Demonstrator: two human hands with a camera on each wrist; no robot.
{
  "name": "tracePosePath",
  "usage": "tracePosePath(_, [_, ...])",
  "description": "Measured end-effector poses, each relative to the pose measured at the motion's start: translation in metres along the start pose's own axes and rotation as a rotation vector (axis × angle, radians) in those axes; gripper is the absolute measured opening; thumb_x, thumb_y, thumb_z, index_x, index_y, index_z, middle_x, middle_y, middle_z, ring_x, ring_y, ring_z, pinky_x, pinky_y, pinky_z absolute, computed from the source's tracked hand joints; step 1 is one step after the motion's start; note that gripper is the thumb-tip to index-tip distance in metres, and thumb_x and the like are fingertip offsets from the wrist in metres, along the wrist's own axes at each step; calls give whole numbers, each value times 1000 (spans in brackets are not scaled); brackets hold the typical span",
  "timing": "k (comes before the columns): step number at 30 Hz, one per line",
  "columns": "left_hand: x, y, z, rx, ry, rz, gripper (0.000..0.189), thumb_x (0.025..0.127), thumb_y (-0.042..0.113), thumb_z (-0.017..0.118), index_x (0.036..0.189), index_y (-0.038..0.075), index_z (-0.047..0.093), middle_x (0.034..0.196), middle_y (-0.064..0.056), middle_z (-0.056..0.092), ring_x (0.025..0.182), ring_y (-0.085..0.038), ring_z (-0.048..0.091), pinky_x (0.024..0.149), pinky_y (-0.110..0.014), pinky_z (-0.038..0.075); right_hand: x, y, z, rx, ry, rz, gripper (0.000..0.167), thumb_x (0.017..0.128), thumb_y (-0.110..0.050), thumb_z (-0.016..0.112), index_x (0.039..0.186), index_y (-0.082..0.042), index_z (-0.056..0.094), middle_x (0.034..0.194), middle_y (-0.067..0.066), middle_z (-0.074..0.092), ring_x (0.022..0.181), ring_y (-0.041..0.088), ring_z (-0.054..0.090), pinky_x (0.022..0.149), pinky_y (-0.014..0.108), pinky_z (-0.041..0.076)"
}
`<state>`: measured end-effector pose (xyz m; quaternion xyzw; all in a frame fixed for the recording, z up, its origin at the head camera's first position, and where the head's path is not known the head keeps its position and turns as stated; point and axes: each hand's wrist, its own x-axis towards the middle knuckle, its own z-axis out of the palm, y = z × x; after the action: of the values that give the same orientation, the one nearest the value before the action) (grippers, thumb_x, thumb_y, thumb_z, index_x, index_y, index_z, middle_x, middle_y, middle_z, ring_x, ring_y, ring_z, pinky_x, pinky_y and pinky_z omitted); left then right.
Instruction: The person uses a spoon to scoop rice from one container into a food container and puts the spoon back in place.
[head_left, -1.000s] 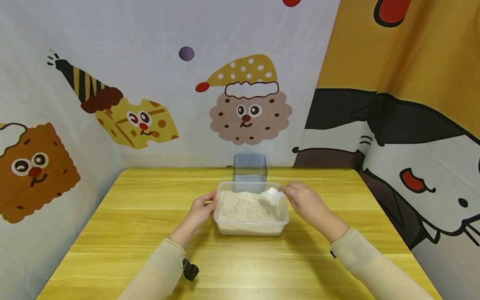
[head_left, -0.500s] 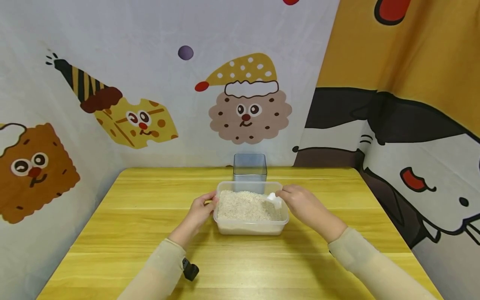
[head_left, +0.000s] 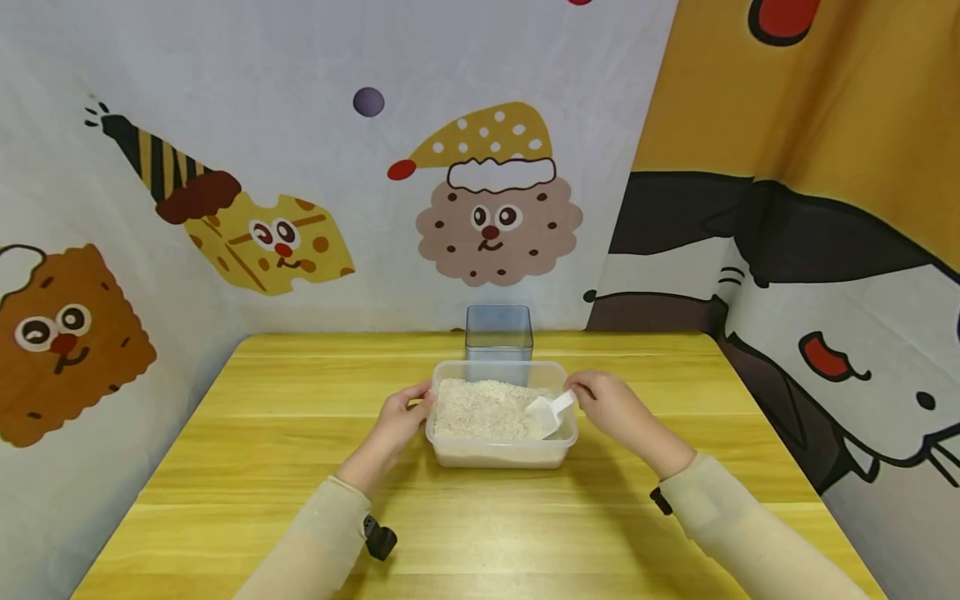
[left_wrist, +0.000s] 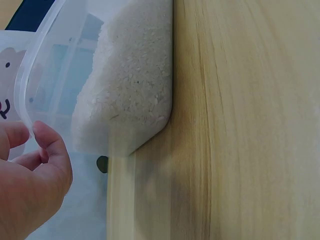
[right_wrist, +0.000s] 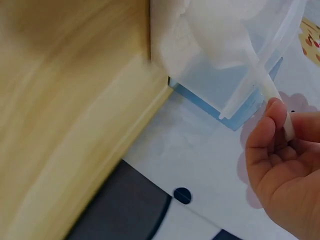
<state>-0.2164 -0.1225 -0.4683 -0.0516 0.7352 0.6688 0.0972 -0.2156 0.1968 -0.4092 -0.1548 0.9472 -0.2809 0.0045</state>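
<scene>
A clear plastic box point(head_left: 498, 457) of white rice point(head_left: 483, 412) stands on the table. At its left end my left hand point(head_left: 397, 421) pinches the rim between thumb and finger; the left wrist view shows this hand point(left_wrist: 37, 175) at the rim's corner. My right hand point(head_left: 603, 404) pinches the handle of a white scoop point(head_left: 546, 415) over the box's right end. In the right wrist view the handle of the scoop point(right_wrist: 265, 82) runs up between thumb and fingers of the hand point(right_wrist: 285, 160). Whether the scoop holds rice is hard to tell.
A blue see-through square container point(head_left: 498, 327) stands right behind the box, its lower part seen through the box wall. The wooden table point(head_left: 300, 433) ends at a cartoon-printed cloth point(head_left: 300, 125) at the back. A black strap device point(head_left: 380, 538) is on the left wrist.
The scoop has come from the back right of the box toward the front right, and its handle now shows more. My left hand keeps its grip on the rim.
</scene>
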Motion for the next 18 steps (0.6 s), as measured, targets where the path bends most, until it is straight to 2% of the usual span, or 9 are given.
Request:
tracePosePath(3, [0, 0, 0, 2, 3, 2, 41, 100, 15, 49, 140, 6, 46, 125, -13, 49, 100, -19, 53, 78, -25, 48, 0, 4, -1, 126, -42, 96, 22, 98, -8, 47, 104, -1, 67, 76, 13, 61, 59, 16, 47, 51, 27, 42])
tracePosePath(9, [0, -1, 0, -2, 7, 10, 41, 99, 14, 50, 139, 5, 47, 123, -14, 49, 94, -17, 53, 73, -22, 47, 0, 7, 4, 319, -48, 176, 22, 98, -5, 47, 104, 5, 66, 77, 20, 63, 67, 22, 59, 56, 24, 50])
tracePosePath(14, [0, -1, 0, -2, 1, 19, 41, 99, 12, 50, 139, 3, 47, 123, -16, 48, 98, -20, 54, 75, -23, 48, 1, 10, 9, 379, -31, 202, 22, 97, -6, 49, 105, 6, 66, 75, 17, 64, 72, 29, 62, 57, 24, 52])
tracePosePath(18, [0, -2, 0, 2, 0, 14, 41, 99, 13, 50, 139, 3, 46, 124, -15, 48, 100, -20, 54, 77, -23, 48, 2, 11, 11, 405, -23, 229, 23, 97, -6, 49, 105, 7, 66, 76, 17, 64, 72, 27, 61, 58, 23, 52])
